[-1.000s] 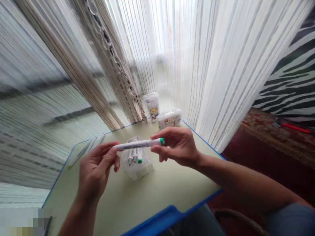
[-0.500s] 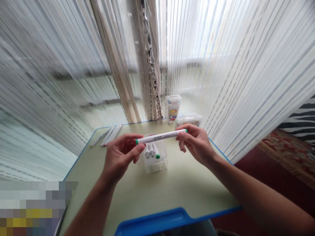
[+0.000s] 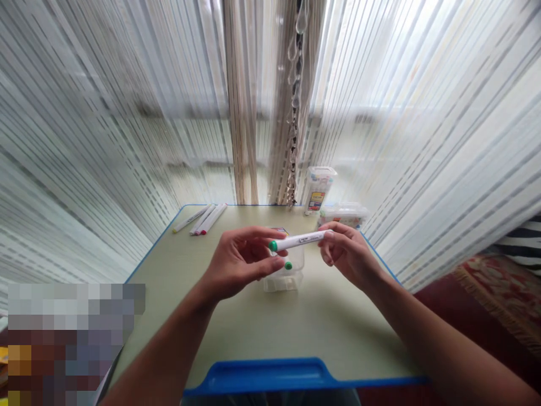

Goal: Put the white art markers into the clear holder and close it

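Right hand (image 3: 349, 248): fingers clamped on white marker (image 3: 301, 241). Left hand (image 3: 236, 264): fingers apart near green end (image 3: 273, 246). Clear box (image 3: 281, 283) on counter (image 3: 253, 332).

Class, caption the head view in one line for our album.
A bare right hand pinches a slim white marker, its green end by the open left hand, above a pale-green table.

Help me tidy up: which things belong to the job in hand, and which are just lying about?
Job, by the look of it:
green-ended marker, in the right hand
clear box just behind it

Apparently lying about:
markers at far left
upright container
low container
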`<state>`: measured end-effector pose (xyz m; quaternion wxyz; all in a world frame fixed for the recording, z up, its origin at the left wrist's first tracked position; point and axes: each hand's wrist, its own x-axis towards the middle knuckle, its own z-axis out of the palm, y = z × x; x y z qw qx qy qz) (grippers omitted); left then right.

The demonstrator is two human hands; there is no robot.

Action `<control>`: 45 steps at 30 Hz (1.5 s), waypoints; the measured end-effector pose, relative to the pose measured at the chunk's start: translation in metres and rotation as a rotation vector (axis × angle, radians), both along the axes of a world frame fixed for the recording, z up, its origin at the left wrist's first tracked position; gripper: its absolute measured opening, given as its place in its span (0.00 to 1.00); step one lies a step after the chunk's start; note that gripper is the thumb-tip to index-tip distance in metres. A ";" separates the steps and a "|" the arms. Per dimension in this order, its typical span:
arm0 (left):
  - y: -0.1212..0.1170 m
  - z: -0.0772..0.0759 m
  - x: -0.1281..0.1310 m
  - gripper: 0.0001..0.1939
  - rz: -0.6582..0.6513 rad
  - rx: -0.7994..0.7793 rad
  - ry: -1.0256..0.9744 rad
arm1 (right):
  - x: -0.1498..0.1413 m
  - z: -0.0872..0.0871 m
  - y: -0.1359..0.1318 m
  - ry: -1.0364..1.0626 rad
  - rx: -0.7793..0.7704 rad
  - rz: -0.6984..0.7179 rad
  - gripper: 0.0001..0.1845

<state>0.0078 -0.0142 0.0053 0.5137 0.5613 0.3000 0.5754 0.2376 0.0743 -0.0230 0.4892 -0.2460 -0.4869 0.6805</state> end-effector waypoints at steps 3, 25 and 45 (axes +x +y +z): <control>0.000 -0.001 0.000 0.17 -0.004 -0.015 -0.004 | 0.000 -0.001 0.000 -0.008 0.001 -0.003 0.11; 0.013 -0.008 -0.010 0.10 0.386 -0.044 0.213 | 0.001 0.006 -0.012 0.034 0.242 -0.004 0.14; 0.014 -0.007 -0.009 0.08 0.409 -0.061 0.129 | 0.003 0.012 -0.013 0.036 0.209 -0.022 0.12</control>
